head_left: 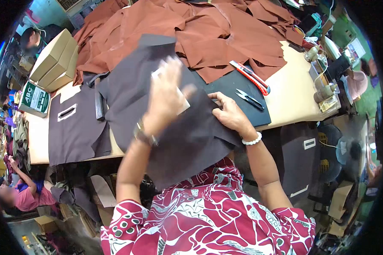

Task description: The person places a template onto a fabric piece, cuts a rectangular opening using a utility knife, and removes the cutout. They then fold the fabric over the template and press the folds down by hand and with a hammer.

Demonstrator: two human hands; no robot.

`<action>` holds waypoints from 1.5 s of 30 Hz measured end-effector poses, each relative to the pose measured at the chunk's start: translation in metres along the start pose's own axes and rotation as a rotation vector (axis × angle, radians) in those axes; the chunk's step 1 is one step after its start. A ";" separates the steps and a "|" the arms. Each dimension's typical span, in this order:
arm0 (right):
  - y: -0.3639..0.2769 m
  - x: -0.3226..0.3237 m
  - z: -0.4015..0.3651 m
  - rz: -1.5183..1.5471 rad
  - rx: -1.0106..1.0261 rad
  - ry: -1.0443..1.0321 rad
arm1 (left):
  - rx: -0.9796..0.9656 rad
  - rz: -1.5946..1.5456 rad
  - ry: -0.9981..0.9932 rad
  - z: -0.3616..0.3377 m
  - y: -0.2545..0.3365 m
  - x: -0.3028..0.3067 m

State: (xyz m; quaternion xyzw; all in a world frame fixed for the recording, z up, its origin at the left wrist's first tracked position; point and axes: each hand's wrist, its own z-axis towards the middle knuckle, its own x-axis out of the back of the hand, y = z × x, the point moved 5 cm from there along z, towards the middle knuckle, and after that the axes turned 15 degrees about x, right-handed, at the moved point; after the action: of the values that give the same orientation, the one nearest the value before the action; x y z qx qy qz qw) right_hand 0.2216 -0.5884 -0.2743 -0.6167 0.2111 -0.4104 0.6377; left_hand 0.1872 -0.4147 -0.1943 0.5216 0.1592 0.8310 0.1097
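While the dark cloth (191,140) lay on the desk (293,93) and hung over its near edge, the right hand (230,115) lay open on it. The left hand (168,97) was spread wide over a pale card (183,105). Farther back lay scissors (249,99), a red cutter (252,77) and brown cloth (208,34).

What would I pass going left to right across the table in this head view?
Green-and-white printed box → dark brown fabric panel with a rectangular slot → left hand → right hand → cream thread cone.
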 end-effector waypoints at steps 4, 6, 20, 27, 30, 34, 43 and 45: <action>-0.017 0.002 0.007 -0.147 0.220 -0.096 | 0.065 -0.106 -0.302 -0.076 0.035 -0.047; -0.030 0.014 0.002 -0.280 0.082 -0.206 | 0.096 0.024 -0.279 -0.084 0.035 -0.050; -0.020 0.090 -0.043 -0.926 0.474 0.297 | -0.043 0.051 -0.270 -0.091 0.094 -0.077; -0.016 0.103 -0.075 -0.706 0.175 0.364 | -0.021 0.054 -0.283 -0.092 0.094 -0.076; -0.015 0.119 -0.087 -0.654 0.140 0.509 | -0.038 0.073 -0.272 -0.088 0.098 -0.077; -0.035 0.139 -0.112 -0.484 0.148 0.909 | -0.037 0.085 -0.256 -0.089 0.108 -0.089; -0.073 0.010 -0.091 -0.384 0.393 0.285 | -0.020 0.021 -0.174 -0.084 0.141 -0.135; -0.068 0.024 -0.089 -0.570 0.417 0.403 | -0.119 0.261 -0.074 -0.088 0.139 -0.141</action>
State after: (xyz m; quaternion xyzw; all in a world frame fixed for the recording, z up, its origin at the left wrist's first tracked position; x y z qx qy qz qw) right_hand 0.1482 -0.6553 -0.2167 -0.4152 0.0649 -0.7174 0.5557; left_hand 0.1662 -0.6056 -0.2952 0.5609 0.0365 0.8262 0.0371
